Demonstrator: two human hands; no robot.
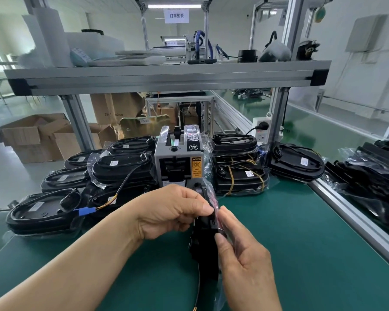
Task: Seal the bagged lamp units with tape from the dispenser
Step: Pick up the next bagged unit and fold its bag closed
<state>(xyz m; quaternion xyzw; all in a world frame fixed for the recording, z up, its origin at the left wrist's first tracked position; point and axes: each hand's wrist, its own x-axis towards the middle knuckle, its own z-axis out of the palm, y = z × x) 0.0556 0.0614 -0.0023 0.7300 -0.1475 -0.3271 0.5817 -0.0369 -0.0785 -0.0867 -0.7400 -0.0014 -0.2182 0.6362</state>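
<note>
1. Tape dispenser (pixel 179 156): grey housing with a yellow caution label on the front. It stands upright on the green tabletop (pixel 290 232).
2. Bagged lamp unit (pixel 205 232): black body in a clear plastic bag. It is held on edge directly in front of the tape dispenser, with its top end near the dispenser's base.
3. Left hand (pixel 171 212): in front of the tape dispenser, on the unit's left side. The grip is pinching the bag's upper edge, fingers curled over it.
4. Right hand (pixel 240 250): in front of the tape dispenser and slightly right, on the unit's right side. The grip is pinching the loose bag film between thumb and forefinger.
5. Left stacks (pixel 119 167): black lamp units piled just left of the tape dispenser, some in clear bags. A blue connector (pixel 84 212) hangs from one lead.
6. Right stacks (pixel 240 173): black lamp units bound with yellowish bands, just right of the tape dispenser.
7. Power strip (pixel 260 129): white, behind and to the right of the tape dispenser, with one plug inserted.
8. Shelf (pixel 166 75): aluminium-framed, above the tape dispenser.
9. Cardboard boxes (pixel 38 135): on the floor, well behind and to the left of the tape dispenser.
</note>
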